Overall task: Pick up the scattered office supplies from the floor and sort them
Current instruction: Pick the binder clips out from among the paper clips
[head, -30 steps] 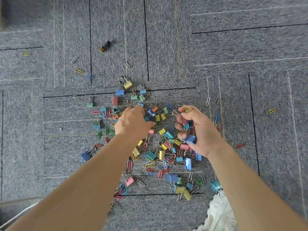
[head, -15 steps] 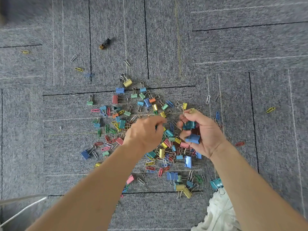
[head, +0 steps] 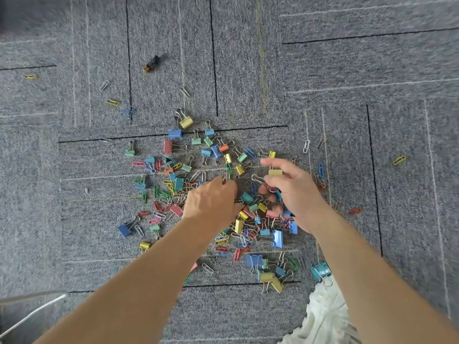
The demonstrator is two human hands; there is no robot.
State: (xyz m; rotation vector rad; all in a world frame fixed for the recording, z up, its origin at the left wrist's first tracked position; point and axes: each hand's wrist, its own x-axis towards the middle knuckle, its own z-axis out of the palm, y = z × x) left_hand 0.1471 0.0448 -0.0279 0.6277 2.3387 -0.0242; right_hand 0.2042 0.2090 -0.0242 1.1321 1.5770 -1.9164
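Binder clips [head: 277, 238] look light, stiff and springy: best pinched across the painted body, not the loose wire loops. Right grip [head: 293, 192] curled, thumb and forefinger nipping a pale yellow clip [head: 275, 172], more clips cupped in the palm. Left grip [head: 211, 202] at its 9 o'clock, knuckles up, fingers tucked into the pile; hold hidden. Paper clips [head: 138, 164] strewn over the floor [head: 323, 70], strays toward 11 o'clock.

- No text, label, brand, number or sign could be read.
- The coloured metal binder clips [head: 186, 122], coloured wire paper clips [head: 306, 146] and grey carpet tiles [head: 323, 70] showed no legible marking.
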